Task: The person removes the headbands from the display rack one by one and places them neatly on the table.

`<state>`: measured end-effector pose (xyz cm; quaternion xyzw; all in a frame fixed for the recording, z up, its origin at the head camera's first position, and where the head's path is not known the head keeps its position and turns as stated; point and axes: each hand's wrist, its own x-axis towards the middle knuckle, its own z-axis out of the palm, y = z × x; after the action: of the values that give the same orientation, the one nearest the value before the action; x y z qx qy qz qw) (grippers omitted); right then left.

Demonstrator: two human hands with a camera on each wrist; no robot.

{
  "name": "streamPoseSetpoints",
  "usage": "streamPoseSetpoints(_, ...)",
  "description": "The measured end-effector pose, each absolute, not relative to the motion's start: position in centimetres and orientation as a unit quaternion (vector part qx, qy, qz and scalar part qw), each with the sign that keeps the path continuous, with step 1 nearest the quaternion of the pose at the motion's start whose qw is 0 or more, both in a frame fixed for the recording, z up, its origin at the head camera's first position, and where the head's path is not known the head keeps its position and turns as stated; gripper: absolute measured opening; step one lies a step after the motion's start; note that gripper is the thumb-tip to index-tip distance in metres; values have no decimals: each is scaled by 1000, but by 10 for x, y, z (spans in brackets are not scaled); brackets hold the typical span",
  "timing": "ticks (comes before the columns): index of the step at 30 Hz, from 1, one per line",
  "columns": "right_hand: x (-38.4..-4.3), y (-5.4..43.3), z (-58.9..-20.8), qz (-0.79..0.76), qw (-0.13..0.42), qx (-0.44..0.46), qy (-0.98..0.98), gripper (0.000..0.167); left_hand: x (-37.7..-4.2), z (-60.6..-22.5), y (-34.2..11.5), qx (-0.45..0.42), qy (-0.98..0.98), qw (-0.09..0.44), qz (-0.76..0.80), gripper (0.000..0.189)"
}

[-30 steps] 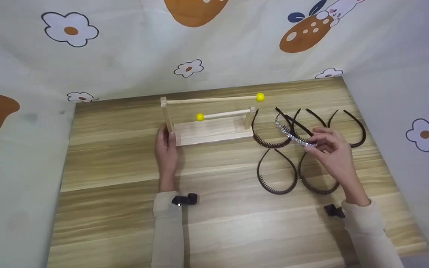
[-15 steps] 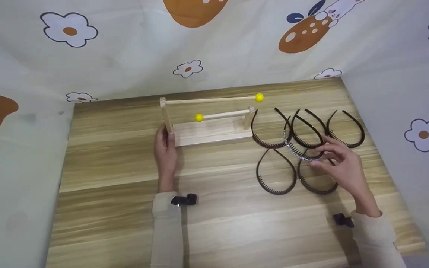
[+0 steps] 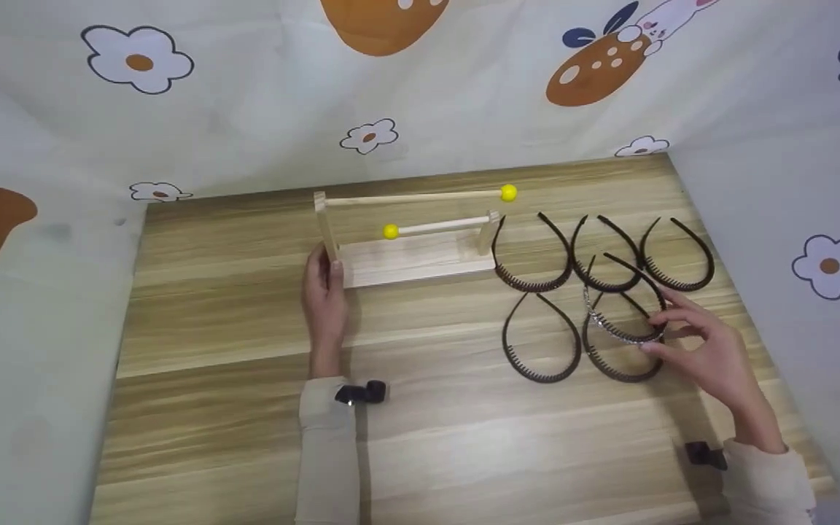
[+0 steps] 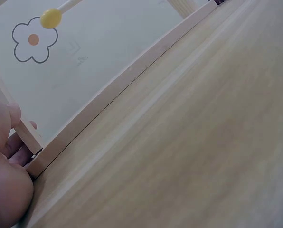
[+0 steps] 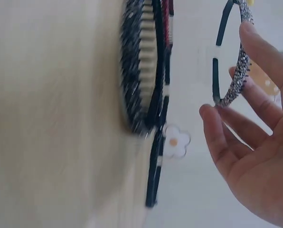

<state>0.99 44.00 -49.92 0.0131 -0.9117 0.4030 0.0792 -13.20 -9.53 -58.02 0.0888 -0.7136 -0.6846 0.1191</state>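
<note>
My left hand grips the left end of a wooden rack, around the foot of its tall upright. The rack has two pale rods tipped with yellow balls, and both rods are bare. In the left wrist view, fingers show behind the upright. My right hand pinches a dark headband with silver glitter by its right side, between thumb and fingertips. That headband appears raised in the right wrist view, apart from the dark toothed headbands. From the head view it overlaps the lower right headband.
Several dark toothed headbands lie right of the rack: an upper left one close to its base, an upper right one, and a lower left one. A patterned cloth rises behind the wood-grain table.
My right hand has moved right and toward me with the glittery headband, which has turned to show its full loop. My left hand and the rack stay in place.
</note>
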Motion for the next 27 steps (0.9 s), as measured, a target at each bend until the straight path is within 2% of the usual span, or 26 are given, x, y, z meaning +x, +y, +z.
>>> streamPoseSetpoints(11,43,483,-505,355,71,-30,-932,42,-133,-579,-94,85,-715,122,-684,49)
streamPoseSetpoints(27,73,528,-502,324,58,-84,-940,43,-132,-580,-95,92,-709,120,-688,50)
